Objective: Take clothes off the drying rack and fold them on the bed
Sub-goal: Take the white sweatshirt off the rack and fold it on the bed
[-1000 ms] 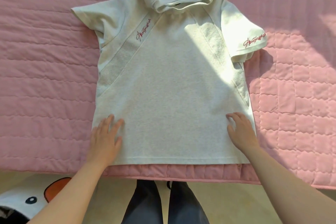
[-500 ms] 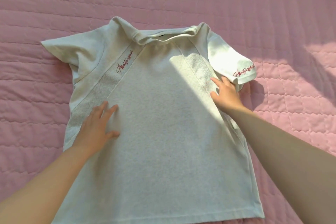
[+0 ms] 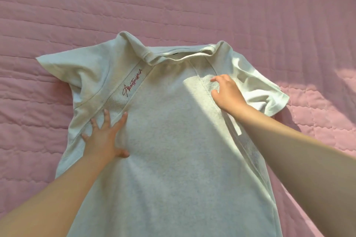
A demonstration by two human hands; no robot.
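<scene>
My 2 forearms reached in from the bottom of the frame over the pale shirt (image 3: 173,159), which lay spread on the bed's pink quilt (image 3: 173,5), filling the middle of the frame. Left of centre, my left hand (image 3: 105,136) pressed flat on the cloth, fingers splayed wide. Higher, right of centre, my right hand (image 3: 227,94) sat by the shoulder seam with fingers bent. I could not tell whether it pinched the cloth or only touched it. Beyond it the sleeve (image 3: 265,92) at the right was rumpled, and the collar (image 3: 173,56) buckled. I judged that folding over those creases would set them in, and that a tug from 1 hand alone could drag the shirt askew.
</scene>
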